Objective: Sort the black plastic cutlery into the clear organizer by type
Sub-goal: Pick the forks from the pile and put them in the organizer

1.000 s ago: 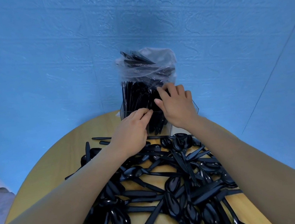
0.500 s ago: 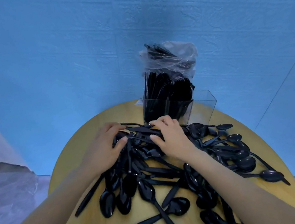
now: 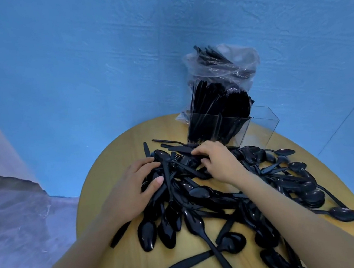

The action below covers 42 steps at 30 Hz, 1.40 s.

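A heap of black plastic cutlery (image 3: 223,195), mostly spoons with some knives and forks, covers the round wooden table (image 3: 125,262). The clear organizer (image 3: 260,128) stands at the table's far edge, its left compartments packed with upright black pieces and its right compartment holding none that I can see. My left hand (image 3: 132,192) rests on the left side of the heap with fingers loosely curved over several pieces. My right hand (image 3: 217,162) lies just in front of the organizer, its fingertips curled onto pieces at the top of the heap; what it grips is hidden.
A clear plastic bag (image 3: 223,65) with more black cutlery stands behind the organizer against the blue wall (image 3: 97,76). Single spoons (image 3: 344,213) lie near the table's right edge. A grey floor (image 3: 15,220) shows at the left.
Both hands came back from the organizer down onto the heap of cutlery. The camera view shifted, so the organizer now appears farther right.
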Tool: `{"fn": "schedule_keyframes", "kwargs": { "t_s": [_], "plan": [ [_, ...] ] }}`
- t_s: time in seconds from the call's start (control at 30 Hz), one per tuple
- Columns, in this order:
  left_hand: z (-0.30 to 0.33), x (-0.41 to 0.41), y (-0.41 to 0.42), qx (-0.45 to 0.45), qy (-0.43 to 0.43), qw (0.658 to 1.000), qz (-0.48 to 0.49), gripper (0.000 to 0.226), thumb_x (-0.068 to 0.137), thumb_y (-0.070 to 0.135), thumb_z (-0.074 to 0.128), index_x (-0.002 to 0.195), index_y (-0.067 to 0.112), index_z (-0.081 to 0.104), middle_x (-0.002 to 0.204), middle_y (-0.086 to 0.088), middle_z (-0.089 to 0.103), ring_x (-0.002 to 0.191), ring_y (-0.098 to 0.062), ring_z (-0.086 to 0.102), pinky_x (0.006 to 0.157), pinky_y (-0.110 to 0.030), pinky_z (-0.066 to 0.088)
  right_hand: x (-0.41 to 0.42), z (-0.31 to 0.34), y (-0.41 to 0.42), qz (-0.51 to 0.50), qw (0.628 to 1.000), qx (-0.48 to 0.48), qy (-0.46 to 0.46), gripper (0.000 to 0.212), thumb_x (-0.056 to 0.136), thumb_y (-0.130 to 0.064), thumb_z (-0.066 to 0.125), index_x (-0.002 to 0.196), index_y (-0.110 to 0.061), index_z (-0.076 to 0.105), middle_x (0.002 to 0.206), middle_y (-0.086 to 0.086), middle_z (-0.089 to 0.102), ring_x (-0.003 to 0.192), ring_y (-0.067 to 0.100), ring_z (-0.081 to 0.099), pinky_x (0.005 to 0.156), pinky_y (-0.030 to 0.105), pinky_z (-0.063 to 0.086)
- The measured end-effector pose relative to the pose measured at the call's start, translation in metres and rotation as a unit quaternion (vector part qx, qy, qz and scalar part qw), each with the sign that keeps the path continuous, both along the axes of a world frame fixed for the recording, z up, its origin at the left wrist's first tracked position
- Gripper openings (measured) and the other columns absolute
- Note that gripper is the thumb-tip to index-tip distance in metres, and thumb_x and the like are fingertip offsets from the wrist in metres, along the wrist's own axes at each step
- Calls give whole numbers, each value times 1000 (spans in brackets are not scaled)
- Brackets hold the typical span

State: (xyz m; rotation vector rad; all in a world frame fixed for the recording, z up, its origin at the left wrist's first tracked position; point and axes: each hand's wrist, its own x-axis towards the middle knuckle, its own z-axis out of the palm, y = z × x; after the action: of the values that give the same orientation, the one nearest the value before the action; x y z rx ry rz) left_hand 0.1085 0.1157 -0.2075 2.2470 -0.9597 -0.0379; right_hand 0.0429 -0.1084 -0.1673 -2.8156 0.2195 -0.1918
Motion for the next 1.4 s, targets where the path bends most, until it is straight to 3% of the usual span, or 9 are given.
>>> {"fn": "schedule_keyframes", "kwargs": {
  "t_s": [0.13, 0.4, 0.6, 0.73, 0.83, 0.9, 1.07, 1.17, 1.4],
  "plan": [
    [0, -1, 0, 3, -3, 1000, 1, 56, 87, 57, 33, 136, 32, 44, 143, 20, 33, 132, -1, 30, 106, -24, 31, 15, -4, -4, 38, 994, -63, 78, 47, 93, -2, 46, 135, -24, 48, 137, -1, 40, 123, 23, 33, 106, 33, 30],
    [-2, -1, -2, 17, -25, 1000, -1, 50, 92, 52, 35, 137, 31, 43, 144, 21, 31, 132, -1, 30, 102, -22, 31, 0, -2, -21, 43, 997, -66, -2, 33, 91, -17, 59, 123, -25, 59, 123, -3, 48, 116, 18, 38, 101, 31, 32],
    [-3, 0, -2, 16, -27, 999, 5, 50, 93, 51, 36, 137, 30, 43, 144, 18, 32, 132, -3, 33, 103, -24, 32, -9, 19, -34, 39, 999, -25, 3, 29, 92, -17, 58, 120, -22, 64, 109, -4, 57, 102, 18, 53, 91, 36, 44],
    [-3, -1, -2, 20, -27, 999, 4, 50, 94, 50, 35, 138, 28, 43, 145, 16, 32, 132, -5, 33, 104, -25, 33, -11, 26, -32, 31, 999, -11, -16, 28, 94, -14, 55, 120, -18, 63, 105, -2, 65, 96, 15, 60, 83, 24, 46],
    [-2, -1, -2, 27, -30, 999, -2, 51, 94, 51, 34, 138, 28, 43, 145, 15, 32, 132, -6, 33, 106, -27, 33, -15, 32, -35, 12, 999, 22, -33, 6, 93, -15, 56, 99, -18, 57, 85, -2, 68, 77, 10, 64, 64, 18, 44],
    [-2, -2, -2, 27, -33, 999, -6, 50, 94, 49, 35, 138, 27, 43, 145, 15, 32, 132, -6, 34, 106, -26, 32, -18, 37, -37, 10, 997, 46, -53, 11, 92, -12, 58, 85, -18, 53, 72, -4, 66, 66, 1, 62, 60, 15, 42],
    [-2, 2, -4, -19, -10, 1000, 2, 54, 93, 54, 31, 134, 24, 48, 138, 11, 40, 128, -8, 39, 102, -22, 30, -29, 55, -41, -26, 972, 135, -192, 10, 89, -9, 63, 84, -17, 64, 75, -7, 66, 72, 9, 66, 76, 29, 53],
    [1, 2, -12, -71, -64, 995, 40, 62, 91, 60, 24, 128, 20, 55, 128, 4, 48, 121, -14, 45, 97, -28, 34, -34, 65, -36, -16, 955, 149, -258, 14, 88, -7, 62, 86, -21, 64, 81, -10, 64, 71, 7, 63, 77, 29, 54],
    [45, -26, -58, -150, -33, 987, -50, 52, 95, 50, 31, 135, 20, 43, 120, 8, 46, 108, -3, 47, 92, -18, 35, -27, 78, 2, 62, 947, 169, -267, 16, 86, -8, 65, 87, -23, 65, 82, -12, 63, 73, 14, 63, 72, 28, 53]
  ]
}}
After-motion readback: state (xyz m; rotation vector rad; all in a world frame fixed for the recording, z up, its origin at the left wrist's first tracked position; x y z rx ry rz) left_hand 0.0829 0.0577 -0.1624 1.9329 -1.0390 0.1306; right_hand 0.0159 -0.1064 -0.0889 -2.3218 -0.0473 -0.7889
